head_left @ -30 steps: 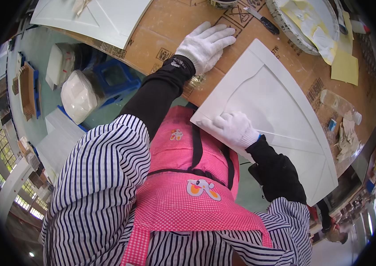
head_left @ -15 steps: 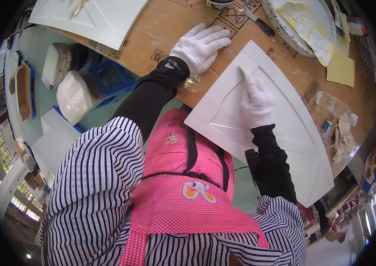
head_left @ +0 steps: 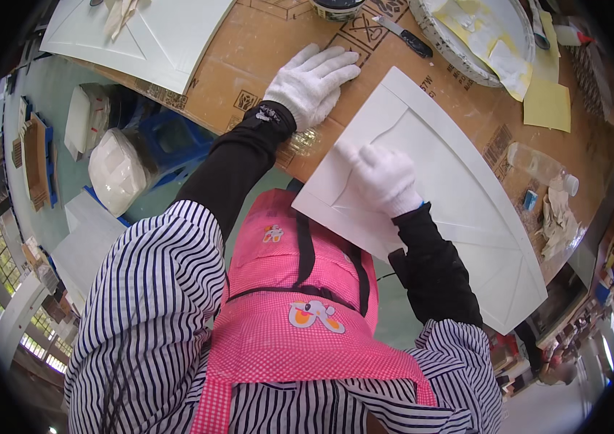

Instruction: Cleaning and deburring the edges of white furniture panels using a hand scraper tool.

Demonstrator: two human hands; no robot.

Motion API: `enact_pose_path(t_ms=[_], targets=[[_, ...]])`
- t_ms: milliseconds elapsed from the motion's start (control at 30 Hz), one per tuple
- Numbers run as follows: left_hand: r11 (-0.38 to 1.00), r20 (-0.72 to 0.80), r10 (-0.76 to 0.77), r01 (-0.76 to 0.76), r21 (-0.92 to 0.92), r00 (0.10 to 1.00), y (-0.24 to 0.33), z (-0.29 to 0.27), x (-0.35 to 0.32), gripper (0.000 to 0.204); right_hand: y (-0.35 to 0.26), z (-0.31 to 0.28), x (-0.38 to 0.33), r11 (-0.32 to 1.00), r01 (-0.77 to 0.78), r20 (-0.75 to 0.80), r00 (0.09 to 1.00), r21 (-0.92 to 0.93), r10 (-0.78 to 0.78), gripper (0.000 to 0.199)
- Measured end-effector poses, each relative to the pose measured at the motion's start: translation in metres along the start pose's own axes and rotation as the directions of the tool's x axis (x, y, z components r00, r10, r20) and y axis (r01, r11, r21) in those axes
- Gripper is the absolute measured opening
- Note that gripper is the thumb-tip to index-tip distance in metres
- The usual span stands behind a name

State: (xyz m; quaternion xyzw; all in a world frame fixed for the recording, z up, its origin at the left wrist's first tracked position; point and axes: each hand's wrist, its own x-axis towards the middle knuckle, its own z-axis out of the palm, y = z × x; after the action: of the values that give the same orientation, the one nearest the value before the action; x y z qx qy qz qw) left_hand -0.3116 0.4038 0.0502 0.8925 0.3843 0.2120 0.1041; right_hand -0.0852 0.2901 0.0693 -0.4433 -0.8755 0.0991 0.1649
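Brown printed cardboard covered the worktop (head_left: 249, 43), whose near edge ran slantwise across the view, with a blue plastic stool (head_left: 171, 134) on the floor to the left. The step in hand appeared to be surface work on a white fan-shaped panel (head_left: 452, 195), with the fingers of one hand tracing or checking its face near a curved line. A further pass along that line would call for light, even contact and a panel kept from sliding, since its near corner and lower side reached past the worktop's edge toward the pink checked apron (head_left: 278, 351).

The panel lay directly under the right hand (head_left: 386, 173), which was over its left part, close to the narrow corner. That gloved hand was mostly curled, the index finger reaching up and to the left; blur hid the tip, so whether it pinched anything small could not be told. The left hand (head_left: 314, 83), also gloved, lay spread on the cardboard beyond the panel's left side, apart from it and grasping nothing. Beyond the panel were a black-handled knife (head_left: 415, 43) and a round white tray (head_left: 437, 50); a clear bottle (head_left: 538, 166) lay to its right.
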Motion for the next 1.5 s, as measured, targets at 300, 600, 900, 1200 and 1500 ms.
enact_pose_path(t_ms=[300,600,900,1200,1500], targets=[[1.000,0.000,0.006,-0.006,0.005,1.000,0.001,0.000,-0.001,0.044,0.019,0.005,0.002,0.995,-0.041,-0.004,0.999,-0.093,0.041,0.060],[0.999,-0.007,0.024,-0.024,0.023,1.000,-0.004,0.008,-0.001,0.044,-0.009,0.008,0.001,0.995,-0.044,0.003,0.999,-0.084,0.044,0.052],[0.997,0.178,0.053,-0.041,-0.071,0.983,0.004,-0.017,0.000,0.078,-0.077,-0.005,-0.074,0.924,-0.320,-0.134,0.927,0.209,0.351,0.043],[0.864,0.248,0.501,-0.497,-0.085,0.829,0.010,0.012,0.004,0.073,-0.170,0.032,-0.105,0.876,-0.479,-0.191,0.856,0.058,0.481,0.056],[0.872,0.325,0.484,-0.480,-0.098,0.813,0.012,-0.013,0.008,0.079,-0.171,0.011,-0.229,0.059,-0.973,-0.443,-0.047,0.223,0.895,0.044]])
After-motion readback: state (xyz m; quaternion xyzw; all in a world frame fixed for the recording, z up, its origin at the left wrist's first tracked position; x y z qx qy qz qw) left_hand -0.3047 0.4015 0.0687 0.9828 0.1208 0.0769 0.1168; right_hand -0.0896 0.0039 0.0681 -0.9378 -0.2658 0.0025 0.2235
